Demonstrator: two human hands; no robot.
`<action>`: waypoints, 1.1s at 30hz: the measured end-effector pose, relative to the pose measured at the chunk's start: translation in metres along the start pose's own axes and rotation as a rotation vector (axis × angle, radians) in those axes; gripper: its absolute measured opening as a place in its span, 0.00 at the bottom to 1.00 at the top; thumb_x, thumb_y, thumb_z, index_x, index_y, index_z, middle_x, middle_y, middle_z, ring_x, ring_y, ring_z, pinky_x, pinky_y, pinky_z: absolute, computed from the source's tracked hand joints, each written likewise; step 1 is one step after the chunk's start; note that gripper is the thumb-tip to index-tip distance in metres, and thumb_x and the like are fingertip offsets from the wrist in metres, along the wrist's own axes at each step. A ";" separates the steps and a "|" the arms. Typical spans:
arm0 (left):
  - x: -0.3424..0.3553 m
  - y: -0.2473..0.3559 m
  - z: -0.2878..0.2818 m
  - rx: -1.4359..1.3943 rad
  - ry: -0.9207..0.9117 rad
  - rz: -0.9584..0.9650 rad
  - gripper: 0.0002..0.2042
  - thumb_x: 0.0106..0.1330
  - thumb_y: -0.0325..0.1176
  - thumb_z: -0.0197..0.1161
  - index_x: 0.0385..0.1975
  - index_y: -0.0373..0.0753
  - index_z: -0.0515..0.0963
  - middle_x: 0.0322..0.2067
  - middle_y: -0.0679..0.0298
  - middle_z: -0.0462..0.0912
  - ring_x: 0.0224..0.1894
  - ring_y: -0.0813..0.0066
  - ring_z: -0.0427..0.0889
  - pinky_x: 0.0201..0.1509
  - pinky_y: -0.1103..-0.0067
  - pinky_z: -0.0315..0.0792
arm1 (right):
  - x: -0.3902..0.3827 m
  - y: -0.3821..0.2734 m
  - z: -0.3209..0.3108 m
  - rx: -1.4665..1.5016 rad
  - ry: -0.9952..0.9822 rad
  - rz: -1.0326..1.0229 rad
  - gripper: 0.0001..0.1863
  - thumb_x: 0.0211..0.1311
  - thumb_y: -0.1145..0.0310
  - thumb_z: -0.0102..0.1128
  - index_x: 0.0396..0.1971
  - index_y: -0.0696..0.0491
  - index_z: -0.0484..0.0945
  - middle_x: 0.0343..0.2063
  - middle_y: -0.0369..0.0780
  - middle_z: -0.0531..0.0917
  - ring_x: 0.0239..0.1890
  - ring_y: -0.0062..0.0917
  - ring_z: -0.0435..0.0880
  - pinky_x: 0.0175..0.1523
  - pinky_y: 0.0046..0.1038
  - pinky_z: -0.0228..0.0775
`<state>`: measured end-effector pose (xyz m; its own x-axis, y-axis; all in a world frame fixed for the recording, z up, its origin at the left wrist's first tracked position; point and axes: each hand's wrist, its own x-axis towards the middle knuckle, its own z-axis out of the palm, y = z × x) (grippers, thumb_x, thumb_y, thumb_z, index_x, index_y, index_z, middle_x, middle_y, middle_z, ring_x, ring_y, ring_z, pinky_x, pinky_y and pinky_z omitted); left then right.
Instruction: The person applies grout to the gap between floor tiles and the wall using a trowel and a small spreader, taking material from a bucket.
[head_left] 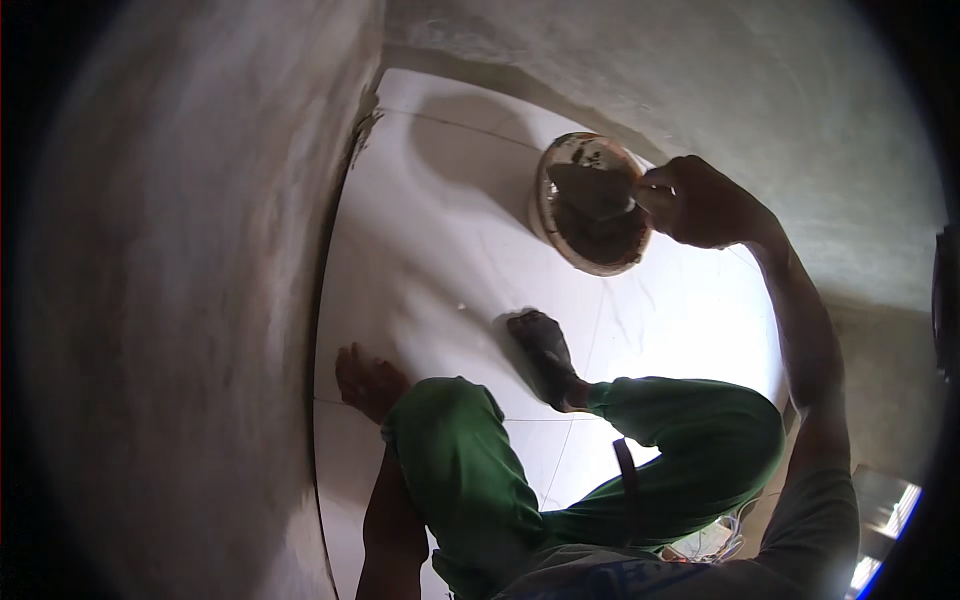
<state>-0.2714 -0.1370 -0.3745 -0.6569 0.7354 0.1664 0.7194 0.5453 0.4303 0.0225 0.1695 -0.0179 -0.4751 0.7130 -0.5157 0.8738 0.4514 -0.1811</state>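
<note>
My right hand (690,203) is closed around the pale handle of a trowel, whose dark blade (592,188) lies inside the bucket. The round bucket (543,205) stands on the floor with smeared, crusted walls. Dark, wet-looking mortar (600,240) sits low in it, next to the blade. My left forearm (395,525) passes down beside my left knee, which hides where it ends. Past that knee, bare digits (368,382) rest spread on the tiles; whether they belong to my left hand or my foot I cannot make out.
White tiles (440,270) cover the floor. A plastered wall (190,300) rises close on the left, and a grey wall (790,110) runs behind the bucket. My dark foot (543,355) is between my bent green-trousered legs. Tangled wires (735,535) lie at lower right.
</note>
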 end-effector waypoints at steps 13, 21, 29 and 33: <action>0.093 0.028 -0.102 -0.698 -0.391 -0.127 0.24 0.83 0.49 0.53 0.49 0.32 0.85 0.46 0.57 0.91 0.49 0.64 0.89 0.59 0.66 0.79 | -0.100 -0.017 -0.016 0.432 0.725 -0.504 0.16 0.78 0.64 0.58 0.48 0.62 0.84 0.47 0.48 0.89 0.44 0.31 0.89 0.49 0.34 0.82; 0.129 0.135 -0.319 -0.652 -0.185 0.465 0.20 0.80 0.47 0.57 0.47 0.35 0.87 0.44 0.58 0.91 0.48 0.66 0.90 0.56 0.68 0.80 | -0.108 -0.047 0.006 0.677 0.497 -0.785 0.19 0.79 0.60 0.56 0.51 0.60 0.83 0.50 0.49 0.88 0.47 0.34 0.88 0.53 0.37 0.80; 0.125 0.179 -0.314 -0.585 -0.134 0.560 0.16 0.77 0.45 0.61 0.45 0.38 0.88 0.42 0.60 0.92 0.46 0.68 0.90 0.53 0.71 0.81 | -0.051 -0.003 0.051 0.904 0.586 -0.638 0.22 0.79 0.55 0.54 0.55 0.59 0.83 0.52 0.50 0.87 0.50 0.37 0.87 0.57 0.40 0.79; 0.138 0.195 -0.281 -0.529 -0.066 0.500 0.15 0.76 0.44 0.63 0.44 0.40 0.89 0.41 0.60 0.92 0.46 0.68 0.90 0.52 0.72 0.81 | -0.028 0.014 0.063 0.962 0.645 -0.587 0.23 0.80 0.53 0.53 0.56 0.58 0.82 0.54 0.50 0.86 0.51 0.39 0.87 0.59 0.41 0.78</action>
<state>-0.2856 -0.0426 -0.0182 -0.2518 0.8773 0.4086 0.7135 -0.1169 0.6908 0.0551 0.1219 -0.0586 -0.5389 0.7909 0.2899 0.1150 0.4100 -0.9048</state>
